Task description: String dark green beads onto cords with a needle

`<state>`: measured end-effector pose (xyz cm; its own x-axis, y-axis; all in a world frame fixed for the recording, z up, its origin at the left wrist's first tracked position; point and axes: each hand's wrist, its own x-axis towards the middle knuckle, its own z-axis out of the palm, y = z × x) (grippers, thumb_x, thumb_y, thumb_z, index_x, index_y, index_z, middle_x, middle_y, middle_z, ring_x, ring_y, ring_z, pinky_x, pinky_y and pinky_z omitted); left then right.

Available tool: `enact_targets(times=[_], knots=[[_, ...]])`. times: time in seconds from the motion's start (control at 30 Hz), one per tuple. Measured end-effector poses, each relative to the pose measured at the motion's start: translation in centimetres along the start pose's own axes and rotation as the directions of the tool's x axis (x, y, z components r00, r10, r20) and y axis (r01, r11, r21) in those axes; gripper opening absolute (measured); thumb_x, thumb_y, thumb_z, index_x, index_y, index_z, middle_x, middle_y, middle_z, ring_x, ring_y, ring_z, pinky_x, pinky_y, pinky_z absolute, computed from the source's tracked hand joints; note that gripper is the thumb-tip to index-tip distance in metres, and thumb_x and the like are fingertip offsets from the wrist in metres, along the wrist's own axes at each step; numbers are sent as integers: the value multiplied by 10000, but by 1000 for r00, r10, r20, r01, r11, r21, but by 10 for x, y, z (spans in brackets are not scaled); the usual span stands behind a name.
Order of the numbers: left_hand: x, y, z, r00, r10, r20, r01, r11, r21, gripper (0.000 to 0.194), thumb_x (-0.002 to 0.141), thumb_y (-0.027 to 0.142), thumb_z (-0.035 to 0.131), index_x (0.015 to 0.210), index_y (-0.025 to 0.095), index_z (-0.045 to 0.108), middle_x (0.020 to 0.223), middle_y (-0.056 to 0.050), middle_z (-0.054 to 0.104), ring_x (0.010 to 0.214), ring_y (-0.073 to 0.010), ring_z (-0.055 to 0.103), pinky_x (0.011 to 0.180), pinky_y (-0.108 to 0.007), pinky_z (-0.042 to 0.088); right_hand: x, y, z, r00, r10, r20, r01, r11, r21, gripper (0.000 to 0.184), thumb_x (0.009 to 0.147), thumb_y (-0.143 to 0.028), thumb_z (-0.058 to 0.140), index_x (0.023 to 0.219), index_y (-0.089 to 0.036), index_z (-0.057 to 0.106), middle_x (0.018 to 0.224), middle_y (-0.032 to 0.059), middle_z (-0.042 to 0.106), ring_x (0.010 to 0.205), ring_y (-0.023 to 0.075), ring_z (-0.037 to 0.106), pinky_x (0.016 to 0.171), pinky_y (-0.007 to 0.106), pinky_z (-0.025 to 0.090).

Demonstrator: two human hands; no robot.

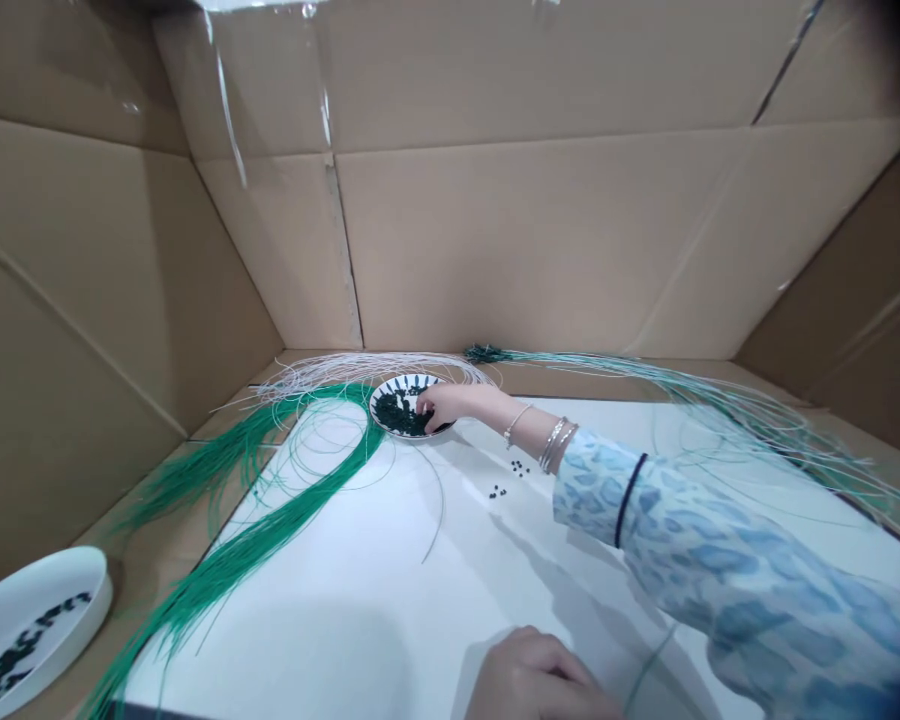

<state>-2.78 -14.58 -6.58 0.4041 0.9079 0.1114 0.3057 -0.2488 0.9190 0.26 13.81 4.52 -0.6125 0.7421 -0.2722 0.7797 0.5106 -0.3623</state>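
My right hand [444, 402] reaches into a patterned plate [377, 392] at the far edge of the board. Its fingers are curled down among small dark beads [397, 412]; what lies between the fingertips is hidden. Low in the view, my left hand [536, 678] is closed over the white board, its fingertips out of sight. A thin green strand [651, 660] shows just right of it; I cannot tell whether the hand grips it. Several loose dark beads [520, 468] lie on the board below my right wrist.
Long green strands [270, 530] curve over the board's left side. White strands [345, 370] lie behind the plate. Another bundle of strands [667, 380], dark at one end, runs right. A white dish [82, 580] with dark pieces stands lower left. Cardboard walls [540, 240] enclose the space.
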Motion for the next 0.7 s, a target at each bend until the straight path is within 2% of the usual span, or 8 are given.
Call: enact_targets(times=[0.1, 0.27, 0.4, 0.5, 0.6, 0.7], knots=[[4, -7, 12, 996, -5, -85, 8, 999, 43, 343, 473, 39, 937, 669, 308, 857, 622, -17, 759, 624, -168, 698, 793, -252, 533, 6, 1, 5, 1000, 5, -18, -6, 1000, -29, 272, 980, -291, 622, 1233, -191, 627, 1294, 93, 627, 1078, 248, 652, 903, 454, 558], [3, -10, 15, 992, 26, -121, -31, 998, -45, 350, 515, -11, 860, 684, 295, 861, 635, -19, 765, 564, -147, 671, 685, -219, 536, 18, 9, 10, 999, 12, -39, -11, 999, 33, 261, 981, -299, 619, 1213, -182, 637, 1256, 82, 648, 1035, 243, 669, 868, 430, 574], [1, -7, 9, 996, -3, -84, -1, 999, -45, 335, 550, 9, 861, 735, 288, 866, 701, -40, 774, 595, -150, 681, 689, -219, 537, 21, 15, 11, 997, 18, -72, -9, 993, 118, 274, 976, -299, 628, 1219, -172, 633, 1246, 83, 650, 1025, 243, 673, 854, 429, 579], [-1, -1, 0, 998, -1, -63, -4, 997, -74, 235, 607, 105, 881, 761, 282, 868, 731, -55, 781, 606, -156, 687, 696, -223, 545, 22, 18, 10, 996, 29, -87, -13, 984, 180, 274, 977, -297, 628, 1219, -169, 630, 1237, 84, 654, 1015, 238, 676, 846, 426, 582], [-3, 8, -12, 1000, 11, 8, -10, 993, -117, 167, 713, 210, 841, 857, 292, 866, 813, -68, 797, 683, -177, 718, 681, -210, 549, 22, 19, 9, 994, 43, -103, -18, 972, 234, 270, 975, -297, 629, 1212, -168, 635, 1232, 81, 656, 1012, 239, 677, 842, 422, 583], [-4, 12, -19, 998, 31, 55, -23, 990, -137, 177, 755, 223, 817, 911, 296, 860, 858, -78, 796, 740, -188, 735, 693, -202, 556, 22, 19, 10, 991, 59, -118, -24, 961, 276, 270, 975, -297, 629, 1213, -170, 635, 1236, 81, 655, 1013, 239, 677, 842, 421, 583]])
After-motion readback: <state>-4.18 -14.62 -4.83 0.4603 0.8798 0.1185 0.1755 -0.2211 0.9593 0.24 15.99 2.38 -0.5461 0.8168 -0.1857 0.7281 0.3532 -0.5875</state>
